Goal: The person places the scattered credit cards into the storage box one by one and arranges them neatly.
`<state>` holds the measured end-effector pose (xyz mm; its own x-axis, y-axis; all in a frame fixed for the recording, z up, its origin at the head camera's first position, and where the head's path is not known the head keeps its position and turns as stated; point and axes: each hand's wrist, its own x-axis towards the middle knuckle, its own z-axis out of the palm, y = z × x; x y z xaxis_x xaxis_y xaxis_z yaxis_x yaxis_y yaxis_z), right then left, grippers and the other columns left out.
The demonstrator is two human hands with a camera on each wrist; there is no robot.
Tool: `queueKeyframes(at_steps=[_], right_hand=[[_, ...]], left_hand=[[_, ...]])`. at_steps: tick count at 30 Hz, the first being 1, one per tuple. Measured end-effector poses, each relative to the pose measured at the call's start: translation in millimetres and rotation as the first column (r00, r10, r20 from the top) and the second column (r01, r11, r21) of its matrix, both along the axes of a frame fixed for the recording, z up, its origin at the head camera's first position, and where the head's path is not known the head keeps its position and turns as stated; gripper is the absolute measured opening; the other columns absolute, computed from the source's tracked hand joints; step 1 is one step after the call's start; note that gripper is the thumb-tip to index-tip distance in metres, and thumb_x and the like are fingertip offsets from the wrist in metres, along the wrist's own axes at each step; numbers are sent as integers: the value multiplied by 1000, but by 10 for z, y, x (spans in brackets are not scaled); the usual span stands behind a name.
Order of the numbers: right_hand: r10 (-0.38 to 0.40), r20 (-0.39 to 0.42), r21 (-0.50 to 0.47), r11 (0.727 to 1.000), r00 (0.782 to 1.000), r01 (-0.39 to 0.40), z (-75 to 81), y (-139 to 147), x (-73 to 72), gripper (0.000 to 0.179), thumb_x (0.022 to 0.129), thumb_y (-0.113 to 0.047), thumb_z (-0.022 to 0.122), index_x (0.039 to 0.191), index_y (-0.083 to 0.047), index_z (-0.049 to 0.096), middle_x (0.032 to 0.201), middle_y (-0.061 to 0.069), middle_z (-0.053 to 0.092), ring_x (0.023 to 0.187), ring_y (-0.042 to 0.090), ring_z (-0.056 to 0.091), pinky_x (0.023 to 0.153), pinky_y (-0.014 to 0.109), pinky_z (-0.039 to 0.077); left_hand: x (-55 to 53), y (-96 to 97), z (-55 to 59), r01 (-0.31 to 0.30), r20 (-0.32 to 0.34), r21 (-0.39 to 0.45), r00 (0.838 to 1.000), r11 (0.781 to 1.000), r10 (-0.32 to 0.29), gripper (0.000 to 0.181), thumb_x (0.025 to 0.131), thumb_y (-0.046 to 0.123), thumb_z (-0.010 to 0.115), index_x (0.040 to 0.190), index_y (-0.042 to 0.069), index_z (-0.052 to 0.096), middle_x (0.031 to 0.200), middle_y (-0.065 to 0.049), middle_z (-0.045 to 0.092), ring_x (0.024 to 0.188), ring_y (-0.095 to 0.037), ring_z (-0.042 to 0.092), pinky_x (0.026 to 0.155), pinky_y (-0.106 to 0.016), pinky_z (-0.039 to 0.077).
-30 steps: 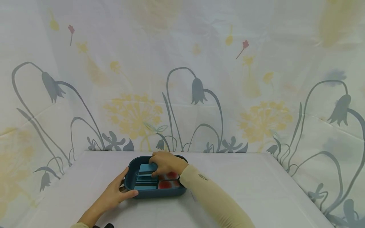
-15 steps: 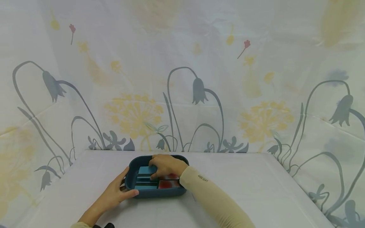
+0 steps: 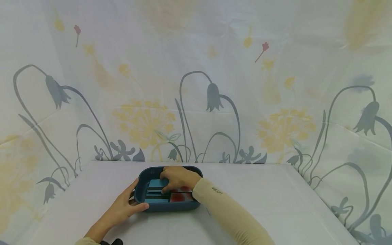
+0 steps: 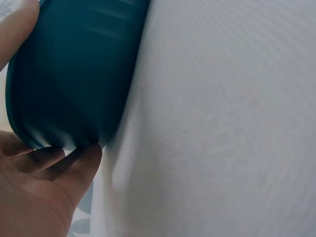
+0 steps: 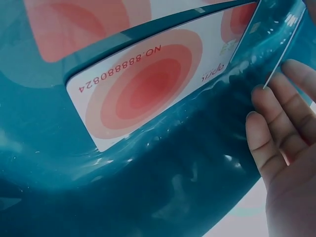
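Observation:
A dark blue rounded tray (image 3: 171,206) stands on the white table. My left hand (image 3: 125,205) grips its left end, thumb at the front wall; the left wrist view shows fingertips on the tray's outer side (image 4: 74,79). Inside, my right hand (image 3: 179,177) pinches the right side of a light-blue card (image 3: 155,183) with a dark stripe, at the back left. A similar blue card (image 3: 156,200) lies in front of it. To the right are two cards with red circles, the front one (image 3: 180,197) plain to see, the rear one (image 3: 185,188) partly hidden by the hand.
White cloth covers the table (image 3: 275,204). Behind it hangs a white curtain (image 3: 257,126) with grey and yellow flowers. A small black object (image 3: 117,242) shows at the bottom edge, beside the left forearm.
My right hand has lowered the back-left blue card from a raised, tilted position to nearly flat in the tray. The left hand has kept its hold on the tray.

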<state>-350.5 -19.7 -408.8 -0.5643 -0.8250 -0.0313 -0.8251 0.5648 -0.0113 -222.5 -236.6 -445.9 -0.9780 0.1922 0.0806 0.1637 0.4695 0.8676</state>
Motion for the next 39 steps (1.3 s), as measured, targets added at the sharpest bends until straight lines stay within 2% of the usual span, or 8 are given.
queueKeyframes(at_steps=[15,39], right_hand=[[-31,6,14,999,999,31,-12,-13,40,47,79,-52,73,116,-23,67,109,-12,58,92,2,54,84,19,48],[-46,-4,62,997,999,46,-65,-55,30,45,80,-54,71,114,-25,67,103,-13,58,91,1,54,83,20,48]], left_hand=[[-22,5,-3,-12,7,-16,1000,1000,12,104,81,34,77,153,4,7,155,-27,11,133,-48,32,98,-37,47],[-23,3,-28,-18,3,-26,1000,1000,18,106,80,36,77,153,3,8,155,-26,12,134,-46,32,98,-37,46]])
